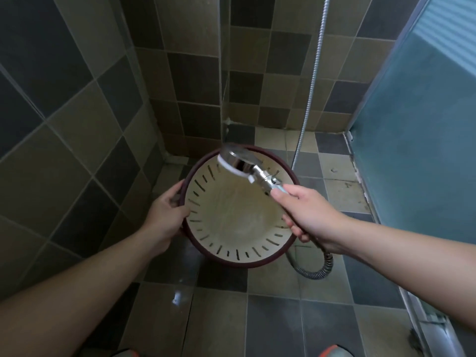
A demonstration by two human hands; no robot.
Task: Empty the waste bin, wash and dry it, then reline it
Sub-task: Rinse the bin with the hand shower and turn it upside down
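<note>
The waste bin (239, 220) is gripped at its left rim by the left hand (164, 215). Over the bin's right rim, a shower head (237, 161) is clasped by the right hand (309, 217).

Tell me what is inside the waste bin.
The waste bin shows only its bare cream inner wall with dark slots and a stained, wet-looking bottom; no liner or rubbish. The shower head and right hand cover part of its interior.

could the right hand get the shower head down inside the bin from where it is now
Probably yes. The right hand grips the shower head by its handle just above the bin, whose open mouth faces up with nothing across it. The left hand holds the rim, and the hose hangs in a slack loop.
</note>
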